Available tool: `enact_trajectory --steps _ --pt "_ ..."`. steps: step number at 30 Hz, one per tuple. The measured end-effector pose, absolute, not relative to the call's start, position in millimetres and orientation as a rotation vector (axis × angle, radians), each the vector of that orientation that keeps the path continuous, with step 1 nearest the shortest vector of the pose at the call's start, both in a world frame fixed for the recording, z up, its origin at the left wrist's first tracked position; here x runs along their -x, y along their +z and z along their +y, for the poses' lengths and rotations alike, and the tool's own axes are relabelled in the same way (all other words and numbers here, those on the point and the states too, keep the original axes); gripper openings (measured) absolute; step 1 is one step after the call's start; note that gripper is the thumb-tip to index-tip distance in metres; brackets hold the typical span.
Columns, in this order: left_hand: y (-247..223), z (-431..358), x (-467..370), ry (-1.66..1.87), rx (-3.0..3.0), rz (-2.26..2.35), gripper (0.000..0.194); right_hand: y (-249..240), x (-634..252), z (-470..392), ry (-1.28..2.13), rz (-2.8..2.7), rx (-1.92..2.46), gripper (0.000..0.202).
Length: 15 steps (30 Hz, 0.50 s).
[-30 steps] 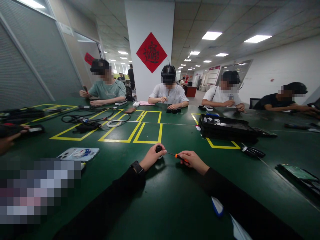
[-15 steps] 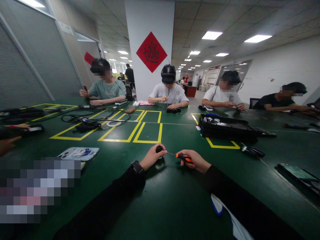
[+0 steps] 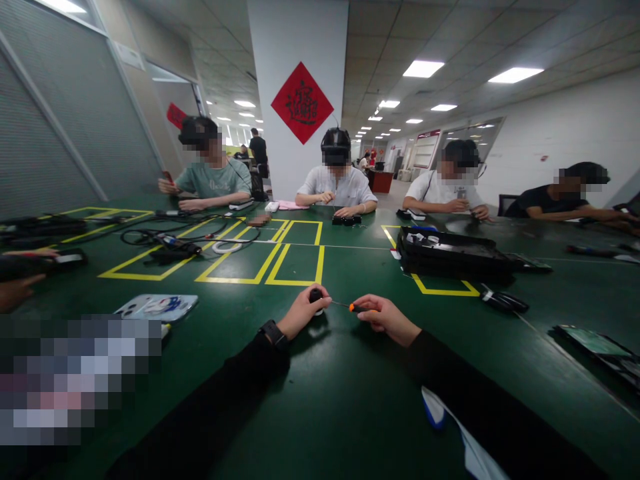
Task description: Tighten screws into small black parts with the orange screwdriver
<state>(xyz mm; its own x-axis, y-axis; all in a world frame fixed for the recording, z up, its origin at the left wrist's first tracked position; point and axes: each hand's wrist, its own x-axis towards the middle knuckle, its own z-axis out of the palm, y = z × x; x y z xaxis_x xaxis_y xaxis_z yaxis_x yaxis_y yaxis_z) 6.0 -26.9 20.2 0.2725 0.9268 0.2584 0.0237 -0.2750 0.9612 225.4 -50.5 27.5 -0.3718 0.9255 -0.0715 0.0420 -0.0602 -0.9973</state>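
Note:
My left hand (image 3: pixel 300 312) grips a small black rounded part (image 3: pixel 316 295) just above the green table (image 3: pixel 310 413). A thin orange-handled screwdriver (image 3: pixel 354 307) is held in my right hand (image 3: pixel 387 319), its metal tip pointing left into the black part. Both hands are close together near the middle of the table. I wear dark sleeves and a black watch (image 3: pixel 273 332) on the left wrist.
Yellow taped boxes (image 3: pixel 295 265) mark the table beyond my hands. A black tray (image 3: pixel 453 253) lies to the right, a black tool (image 3: pixel 504 302) near it, a phone (image 3: pixel 157 308) to the left, cables (image 3: pixel 185 240) farther left. Several people sit across the table.
My right hand drew the screwdriver slightly closer to the black part; less of the orange handle shows. My left hand has hardly moved.

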Motion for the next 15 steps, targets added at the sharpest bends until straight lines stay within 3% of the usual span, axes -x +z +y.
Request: enact_trajectory --steps 8,15 --pt "20.0 -26.9 -5.1 1.117 -1.624 0.892 0.018 28.7 -228.0 -49.2 1.681 -1.426 1.110 0.041" --pt "15.4 -24.1 -4.4 1.135 -1.613 0.904 0.019 22.9 -224.9 -47.0 1.577 -1.454 1.132 0.030"
